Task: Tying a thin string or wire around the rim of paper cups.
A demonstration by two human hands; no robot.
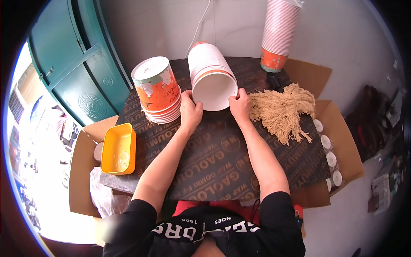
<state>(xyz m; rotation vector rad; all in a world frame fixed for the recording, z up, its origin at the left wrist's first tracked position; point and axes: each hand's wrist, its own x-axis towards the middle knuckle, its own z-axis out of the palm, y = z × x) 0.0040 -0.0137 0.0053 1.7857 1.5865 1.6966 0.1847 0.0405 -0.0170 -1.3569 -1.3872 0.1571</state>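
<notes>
A stack of nested paper buckets (206,59), white with orange printing, lies on its side on the dark table. Its open mouth faces me. My left hand (191,110) is closed at the left side of the mouth's rim, thumb toward the opening. On the opposite side, my right hand (240,105) grips the rim between thumb and curled fingers. Just left of my left hand, a shorter stack of orange printed paper buckets (159,91) stands upside down. To the right of my right hand rests a bundle of tan strings (282,110).
A yellow plastic tub (119,150) sits at the table's left edge. At the back right stands a tall wrapped bucket stack (280,32), with a small black object (274,80) by it. Cardboard boxes (346,147) flank the table (205,171); a green door (81,64) is at left.
</notes>
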